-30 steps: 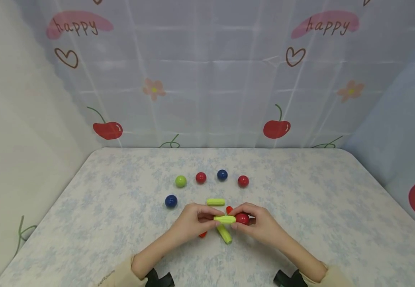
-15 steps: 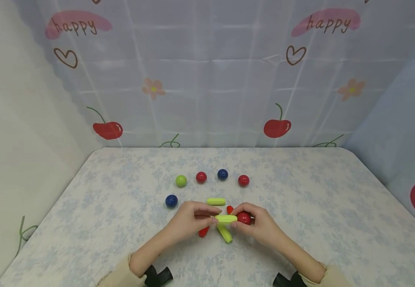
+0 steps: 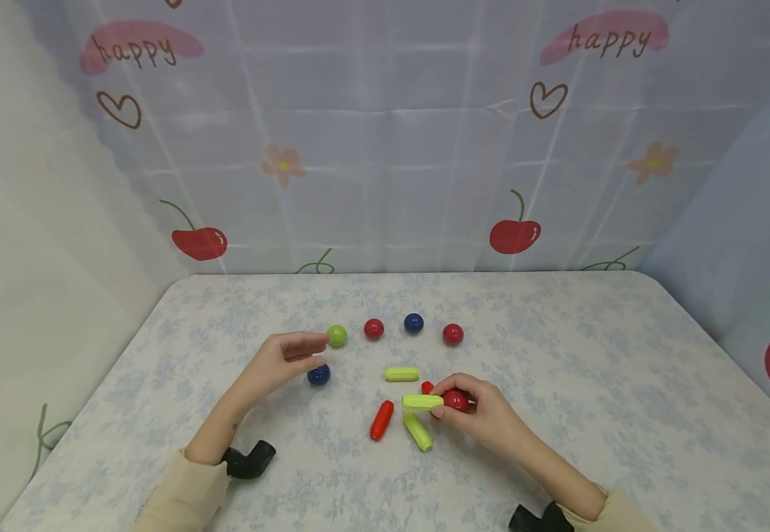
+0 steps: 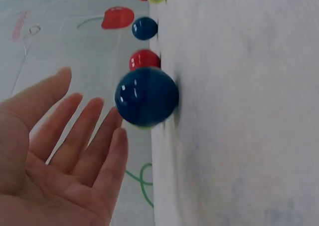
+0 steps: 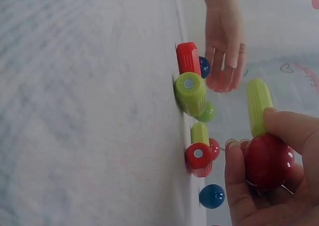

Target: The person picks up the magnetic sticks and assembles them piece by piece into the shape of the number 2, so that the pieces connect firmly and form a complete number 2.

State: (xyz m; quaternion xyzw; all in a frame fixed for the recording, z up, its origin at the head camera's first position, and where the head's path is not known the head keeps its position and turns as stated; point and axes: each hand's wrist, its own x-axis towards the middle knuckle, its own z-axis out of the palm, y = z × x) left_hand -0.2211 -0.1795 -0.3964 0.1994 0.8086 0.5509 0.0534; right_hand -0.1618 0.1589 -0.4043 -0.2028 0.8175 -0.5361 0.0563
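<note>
Through my feed I see the right hand (image 3: 485, 415) grasping a glossy red ball (image 3: 454, 400), lime-green ribbed plastic rod (image 3: 420, 402) jutting toward nine o'clock, but the left hand (image 3: 285, 360), its grip released, could send the glossy dark-blue ball (image 3: 318, 376) at its four o'clock rolling with one careless nudge.

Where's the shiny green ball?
In the head view, the shiny green ball is left of centre, beyond the nearer shiny blue ball, near the left hand.
</note>
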